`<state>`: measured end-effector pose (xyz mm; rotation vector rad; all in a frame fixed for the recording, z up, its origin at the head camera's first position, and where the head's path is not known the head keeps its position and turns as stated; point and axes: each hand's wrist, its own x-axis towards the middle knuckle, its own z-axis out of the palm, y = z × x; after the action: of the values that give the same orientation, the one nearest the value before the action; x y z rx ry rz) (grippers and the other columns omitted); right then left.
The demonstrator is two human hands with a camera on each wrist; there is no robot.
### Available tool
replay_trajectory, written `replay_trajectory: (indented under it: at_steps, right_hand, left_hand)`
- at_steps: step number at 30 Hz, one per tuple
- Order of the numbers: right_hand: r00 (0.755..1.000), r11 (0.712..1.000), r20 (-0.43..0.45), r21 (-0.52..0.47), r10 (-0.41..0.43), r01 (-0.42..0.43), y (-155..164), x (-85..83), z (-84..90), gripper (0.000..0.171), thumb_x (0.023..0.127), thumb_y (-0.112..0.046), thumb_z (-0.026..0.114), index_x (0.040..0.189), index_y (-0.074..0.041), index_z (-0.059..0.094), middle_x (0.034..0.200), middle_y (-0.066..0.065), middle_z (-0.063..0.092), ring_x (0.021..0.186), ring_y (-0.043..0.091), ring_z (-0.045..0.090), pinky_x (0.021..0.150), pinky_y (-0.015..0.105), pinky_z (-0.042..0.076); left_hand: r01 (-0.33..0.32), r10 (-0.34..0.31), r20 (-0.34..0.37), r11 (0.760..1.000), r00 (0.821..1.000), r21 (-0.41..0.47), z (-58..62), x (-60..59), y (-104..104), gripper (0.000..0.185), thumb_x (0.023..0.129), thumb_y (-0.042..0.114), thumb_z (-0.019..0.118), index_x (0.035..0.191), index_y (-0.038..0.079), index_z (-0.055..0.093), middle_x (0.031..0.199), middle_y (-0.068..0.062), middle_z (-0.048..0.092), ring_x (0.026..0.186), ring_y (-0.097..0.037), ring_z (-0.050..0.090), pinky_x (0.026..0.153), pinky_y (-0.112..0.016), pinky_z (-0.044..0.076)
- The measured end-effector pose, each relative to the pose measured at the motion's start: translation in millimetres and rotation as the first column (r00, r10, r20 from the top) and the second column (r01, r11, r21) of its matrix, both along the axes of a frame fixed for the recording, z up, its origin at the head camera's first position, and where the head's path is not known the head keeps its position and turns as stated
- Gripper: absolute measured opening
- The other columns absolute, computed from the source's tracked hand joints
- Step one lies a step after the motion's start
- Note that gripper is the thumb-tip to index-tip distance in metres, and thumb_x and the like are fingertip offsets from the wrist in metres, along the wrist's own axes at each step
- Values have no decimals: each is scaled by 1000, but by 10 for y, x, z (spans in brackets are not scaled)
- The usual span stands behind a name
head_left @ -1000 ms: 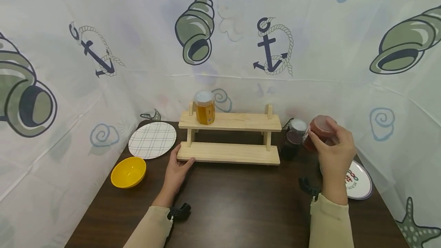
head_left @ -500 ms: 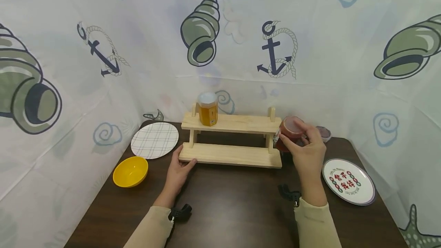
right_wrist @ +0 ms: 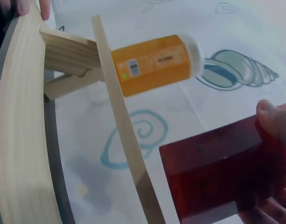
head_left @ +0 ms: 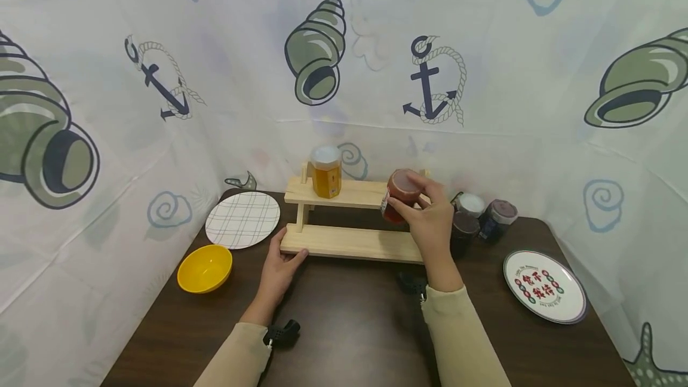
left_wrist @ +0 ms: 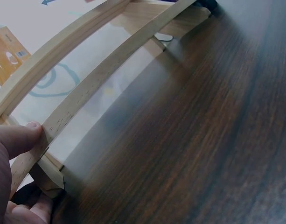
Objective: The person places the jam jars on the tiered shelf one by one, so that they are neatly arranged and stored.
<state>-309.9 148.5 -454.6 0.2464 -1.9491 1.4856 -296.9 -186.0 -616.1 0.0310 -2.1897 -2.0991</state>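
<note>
2 hands point(head_left: 432, 220): red jar point(head_left: 400, 194) gripped, shelf point(head_left: 349, 242) touched

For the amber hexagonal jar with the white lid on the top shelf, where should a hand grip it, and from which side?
Probably round the flat-sided body of the amber hexagonal jar, below its white lid, coming from the front. It stands upright at the left end of the wooden two-tier shelf, with a corner post just left of it; front and right look open.

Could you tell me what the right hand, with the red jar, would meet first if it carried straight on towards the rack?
Probably the top shelf of the wooden rack: the right hand holds the red jar close by it, though depth is unclear.
</note>
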Motion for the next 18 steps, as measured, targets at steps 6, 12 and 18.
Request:
replay_trajectory:
  at_steps: [6,12,18]
  right_hand:
    - [999,1000,43,-1,-1,2,-157,-228,73,61,82,-20,100,138,-25,76,136,9,67,126,24,67,104,53,62]
    - [995,1000,95,-10,17,-16,-291,-386,109,62,82,-20,99,139,-22,75,139,11,65,129,26,66,105,53,61]
    - [993,999,110,-4,51,-51,-385,-474,107,62,83,-18,98,140,-18,74,139,13,63,129,29,65,105,55,61]
  left_hand:
    - [3,-3,-8,1000,1000,-6,-4,5,-1,95,101,12,80,174,14,19,179,-20,22,164,-36,32,130,-52,34]
    - [-1,1,-2,1000,1000,-5,18,28,-11,94,101,12,80,174,14,20,179,-20,21,165,-37,31,130,-54,34]
    - [7,-7,2,1000,1000,5,4,15,1,93,102,14,80,174,14,21,179,-20,22,165,-35,32,130,-52,34]
